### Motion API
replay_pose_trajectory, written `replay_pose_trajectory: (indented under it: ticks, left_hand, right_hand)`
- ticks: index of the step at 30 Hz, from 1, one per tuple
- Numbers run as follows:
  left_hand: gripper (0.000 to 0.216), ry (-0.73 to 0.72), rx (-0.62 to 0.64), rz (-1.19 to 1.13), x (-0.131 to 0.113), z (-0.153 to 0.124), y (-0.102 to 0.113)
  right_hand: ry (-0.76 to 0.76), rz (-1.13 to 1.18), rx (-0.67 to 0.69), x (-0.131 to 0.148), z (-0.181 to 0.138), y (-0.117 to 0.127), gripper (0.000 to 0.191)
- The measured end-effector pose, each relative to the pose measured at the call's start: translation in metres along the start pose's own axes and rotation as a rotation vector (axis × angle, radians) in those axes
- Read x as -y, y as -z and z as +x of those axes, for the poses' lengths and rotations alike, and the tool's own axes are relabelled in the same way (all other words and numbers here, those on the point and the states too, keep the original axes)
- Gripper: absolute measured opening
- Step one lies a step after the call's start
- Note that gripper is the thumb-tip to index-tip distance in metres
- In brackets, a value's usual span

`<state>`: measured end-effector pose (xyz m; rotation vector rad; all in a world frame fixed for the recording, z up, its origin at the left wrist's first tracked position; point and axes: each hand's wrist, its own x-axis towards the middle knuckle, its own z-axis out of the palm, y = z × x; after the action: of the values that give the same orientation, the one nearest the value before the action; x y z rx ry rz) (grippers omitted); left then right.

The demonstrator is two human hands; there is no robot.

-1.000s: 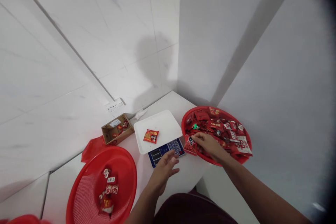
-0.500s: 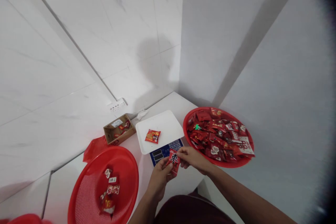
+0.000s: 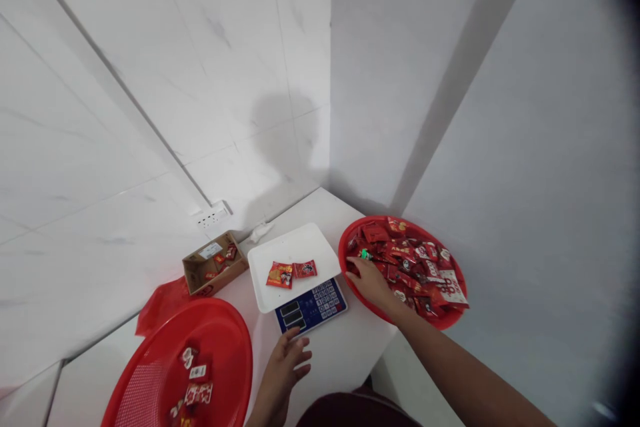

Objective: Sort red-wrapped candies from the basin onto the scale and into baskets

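Note:
A white-topped weighing scale (image 3: 300, 277) with a blue keypad sits on the white counter. Two red snack packets (image 3: 291, 273) lie side by side on its pan. My left hand (image 3: 285, 370) rests open on the counter just in front of the scale, holding nothing. My right hand (image 3: 369, 279) reaches into the red round tray (image 3: 350, 240) on the right, which is heaped with red snack packets (image 3: 420, 263); its fingers lie on the packets at the tray's near left side, and whether they grip one is unclear.
A red mesh basket (image 3: 150, 380) with several packets stands at the lower left. Behind it lie a small cardboard box (image 3: 213, 265) and a red plastic bag (image 3: 157, 307). A wall socket (image 3: 210, 215) and tiled walls close the corner.
The red packet held between both hands half a second ago now lies on the scale pan beside the first one. My right hand went back to the tray; my left dropped to the counter.

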<state>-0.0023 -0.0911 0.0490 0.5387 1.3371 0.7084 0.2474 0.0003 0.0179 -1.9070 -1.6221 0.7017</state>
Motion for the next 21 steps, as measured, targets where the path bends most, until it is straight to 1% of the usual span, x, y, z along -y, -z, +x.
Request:
replay_pose_trajectory:
  ticks: [2,3,5,8,10,12,13,15,16,18,19,21]
  left_hand:
    - [0.048,0.006,0.004,-0.007,0.004,0.000,0.004]
    - [0.047,0.006,0.012,-0.015,0.006,0.001,0.005]
    - [0.044,0.009,0.032,-0.027,0.010,0.002,0.008]
    - [0.040,0.005,0.043,-0.021,0.013,0.005,0.011]
    - [0.039,0.004,0.056,-0.013,0.014,0.007,0.011]
    - [0.039,0.005,0.051,-0.006,0.014,0.009,0.010]
    - [0.039,0.006,0.043,-0.001,0.014,0.010,0.008]
    - [0.039,0.000,0.031,0.016,0.011,0.010,0.003]
    - [0.039,-0.008,0.031,0.029,0.008,0.009,0.000]
    - [0.039,-0.034,0.049,0.052,0.002,0.006,-0.007]
    - [0.039,-0.054,0.064,0.056,-0.001,0.004,-0.011]
    - [0.044,-0.105,0.094,0.041,-0.009,-0.001,-0.018]
  right_hand:
    - [-0.027,-0.202,-0.023,-0.021,0.003,0.008,0.038]
    - [-0.050,-0.266,-0.010,-0.031,0.003,0.010,0.038]
    - [-0.071,-0.324,0.019,-0.047,0.002,0.015,0.039]
    - [-0.082,-0.263,0.012,-0.063,-0.001,0.019,0.043]
    - [-0.153,-0.157,-0.027,-0.066,-0.003,0.024,0.045]
    - [-0.244,-0.004,-0.080,-0.064,-0.003,0.031,0.044]
    - [-0.283,0.109,-0.104,-0.061,-0.004,0.034,0.043]
    - [-0.359,0.424,-0.114,-0.050,-0.007,0.040,0.038]
    - [-0.395,0.614,-0.092,-0.043,-0.009,0.041,0.035]
    - [-0.460,0.958,0.011,-0.025,-0.014,0.040,0.028]
    - [-0.480,1.078,0.089,-0.015,-0.018,0.038,0.023]
    - [-0.483,1.206,0.276,0.006,-0.028,0.031,0.018]
